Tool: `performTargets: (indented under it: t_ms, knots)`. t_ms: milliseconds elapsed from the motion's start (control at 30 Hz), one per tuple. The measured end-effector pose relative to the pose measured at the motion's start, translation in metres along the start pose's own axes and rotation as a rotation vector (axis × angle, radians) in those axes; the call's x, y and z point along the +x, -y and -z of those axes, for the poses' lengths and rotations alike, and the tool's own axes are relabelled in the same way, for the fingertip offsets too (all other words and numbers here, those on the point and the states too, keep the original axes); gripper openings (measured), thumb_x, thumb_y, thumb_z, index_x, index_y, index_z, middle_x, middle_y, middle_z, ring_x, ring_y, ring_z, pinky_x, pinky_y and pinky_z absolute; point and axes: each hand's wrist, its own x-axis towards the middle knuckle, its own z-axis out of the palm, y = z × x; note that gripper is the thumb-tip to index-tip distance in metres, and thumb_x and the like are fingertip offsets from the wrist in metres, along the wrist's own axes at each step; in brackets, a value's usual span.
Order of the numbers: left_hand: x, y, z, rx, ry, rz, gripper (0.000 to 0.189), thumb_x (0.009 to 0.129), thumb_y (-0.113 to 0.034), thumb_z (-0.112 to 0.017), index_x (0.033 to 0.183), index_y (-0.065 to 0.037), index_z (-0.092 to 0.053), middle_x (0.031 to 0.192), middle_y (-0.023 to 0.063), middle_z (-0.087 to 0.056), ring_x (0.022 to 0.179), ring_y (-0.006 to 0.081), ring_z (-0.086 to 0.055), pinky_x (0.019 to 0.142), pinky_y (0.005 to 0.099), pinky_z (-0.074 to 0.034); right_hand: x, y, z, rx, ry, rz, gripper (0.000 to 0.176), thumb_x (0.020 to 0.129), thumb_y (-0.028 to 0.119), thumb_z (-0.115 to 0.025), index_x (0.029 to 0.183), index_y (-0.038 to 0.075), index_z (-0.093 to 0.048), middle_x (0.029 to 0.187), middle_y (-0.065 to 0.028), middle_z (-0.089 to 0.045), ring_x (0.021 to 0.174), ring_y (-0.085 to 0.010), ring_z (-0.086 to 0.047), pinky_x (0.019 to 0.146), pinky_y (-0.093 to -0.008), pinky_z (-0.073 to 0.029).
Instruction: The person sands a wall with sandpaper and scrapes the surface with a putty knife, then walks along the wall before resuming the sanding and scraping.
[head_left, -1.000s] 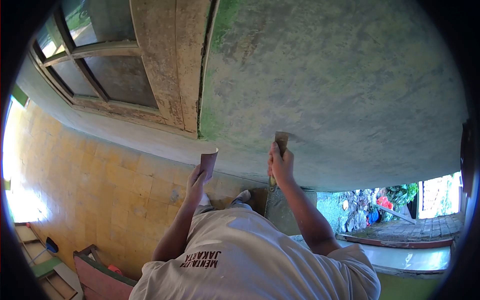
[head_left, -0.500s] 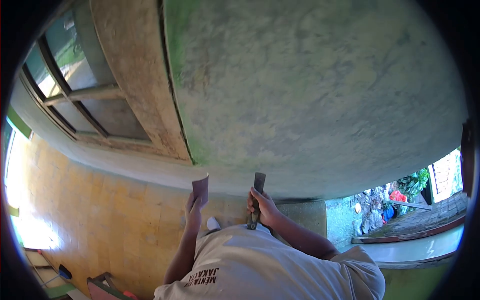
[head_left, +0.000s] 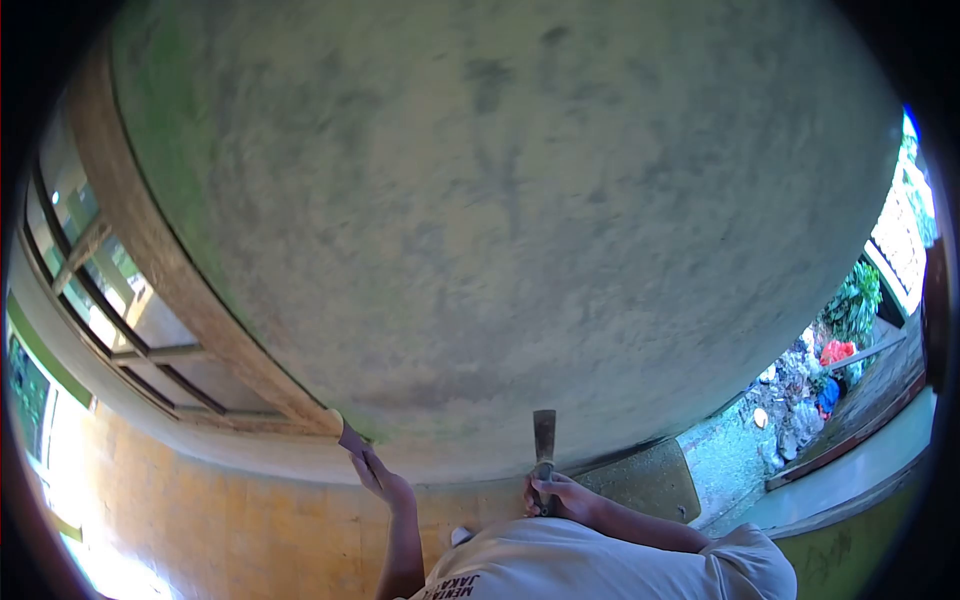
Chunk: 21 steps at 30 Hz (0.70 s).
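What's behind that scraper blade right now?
Behind the flat metal scraper in the right hand: mottled grey-green plaster wall. The strip its blade covers is hidden.

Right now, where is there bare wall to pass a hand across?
Bare: the grey-green plastered wall above and between both hands. Crowded: the left hand with a brown sandpaper sheet sits beside the weathered wooden window frame; the right hand grips a metal scraper.

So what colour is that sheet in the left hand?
Reddish-brown: the small paper sheet in the left hand, head view.
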Motion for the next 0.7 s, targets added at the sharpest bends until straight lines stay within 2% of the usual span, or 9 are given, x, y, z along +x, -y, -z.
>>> performTargets:
  t_ms: [33,67,167,200,333,433,567,633,700]
  knots:
    - [0.001,-0.012,-0.014,0.056,-0.001,-0.05,0.045,0.099,-0.016,-0.04,0.136,0.007,-0.032,0.138,0.0171,-0.039,0.125,0.0249,-0.041,0.107,0.036,-0.03,-0.006,0.006,0.006,0.012,0.032,0.03,0.012,0.092,0.017,-0.057,0.098,0.009,-0.051,0.08,-0.0073,-0.058,0.072,-0.0186,-0.057,0.069,-0.0323,-0.047]
    - [0.002,-0.02,-0.026,0.044,0.015,-0.068,0.045,0.099,-0.016,-0.04,0.136,0.007,-0.032,0.138,0.0171,-0.039,0.125,0.0249,-0.041,0.107,0.036,-0.03,-0.01,0.01,0.018,0.014,0.055,0.027,0.018,0.085,0.008,-0.058,0.1,0.009,-0.049,0.085,-0.0098,-0.057,0.074,-0.0212,-0.057,0.071,-0.0349,-0.047]
    - [0.005,-0.053,-0.058,0.132,0.066,-0.24,0.046,0.099,-0.013,-0.036,0.14,0.006,-0.028,0.144,0.0177,-0.032,0.133,0.0252,-0.032,0.109,0.0355,-0.024,-0.025,0.018,0.034,0.056,0.093,0.088,0.028,0.077,0.002,-0.057,0.102,0.008,-0.048,0.089,-0.0111,-0.055,0.075,-0.0226,-0.057,0.071,-0.0361,-0.047]
    - [0.006,-0.075,-0.073,0.166,0.13,-0.381,0.044,0.099,-0.01,-0.034,0.139,0.006,-0.029,0.146,0.0183,-0.029,0.136,0.0274,-0.028,0.11,0.037,-0.023,-0.031,0.023,0.035,0.054,0.081,0.102,0.035,0.071,0.0,-0.055,0.103,0.008,-0.045,0.092,-0.0119,-0.053,0.077,-0.0244,-0.057,0.073,-0.0367,-0.047]
    - [0.019,-0.118,-0.113,0.329,0.263,-0.741,0.042,0.098,-0.008,-0.031,0.138,0.005,-0.033,0.149,0.0195,-0.025,0.138,0.0323,-0.024,0.111,0.0403,-0.02,-0.049,0.034,0.047,0.006,0.062,0.171,0.035,0.072,-0.001,-0.055,0.105,0.008,-0.043,0.091,-0.0104,-0.052,0.078,-0.0235,-0.057,0.074,-0.0361,-0.047]
    - [0.026,-0.145,-0.141,0.372,0.363,-0.813,0.043,0.097,-0.005,-0.031,0.138,0.006,-0.032,0.15,0.0173,-0.023,0.139,0.0305,-0.022,0.112,0.0396,-0.021,-0.063,0.04,0.062,-0.129,-0.017,0.243,0.034,0.075,-0.003,-0.054,0.105,0.007,-0.043,0.094,-0.0099,-0.053,0.08,-0.0221,-0.059,0.076,-0.0359,-0.049]
    - [0.015,-0.183,-0.182,0.468,0.357,-0.9,0.042,0.097,-0.005,-0.032,0.137,0.006,-0.034,0.15,0.0182,-0.022,0.139,0.0312,-0.02,0.112,0.0397,-0.02,-0.08,0.057,0.087,-0.366,-0.085,0.338,0.033,0.08,-0.001,-0.057,0.11,0.006,-0.044,0.097,-0.0099,-0.057,0.085,-0.0225,-0.062,0.079,-0.0371,-0.05]
    - [0.007,-0.19,-0.198,0.487,0.299,-0.932,0.043,0.097,-0.007,-0.035,0.139,0.005,-0.032,0.151,0.0183,-0.02,0.14,0.032,-0.017,0.113,0.04,-0.019,-0.089,0.068,0.093,-0.414,-0.123,0.345,0.032,0.083,0.001,-0.059,0.11,0.006,-0.045,0.097,-0.0101,-0.059,0.088,-0.0242,-0.063,0.082,-0.0385,-0.05]
    - [-0.009,-0.192,-0.218,0.36,0.291,-0.904,0.052,0.096,-0.014,-0.044,0.142,0.002,-0.026,0.153,0.0157,-0.015,0.141,0.0343,-0.01,0.113,0.0415,-0.018,-0.097,0.078,0.098,-0.45,-0.199,0.491,0.036,0.084,0.005,-0.061,0.116,0.007,-0.044,0.099,-0.0112,-0.059,0.089,-0.0256,-0.063,0.087,-0.0431,-0.049]
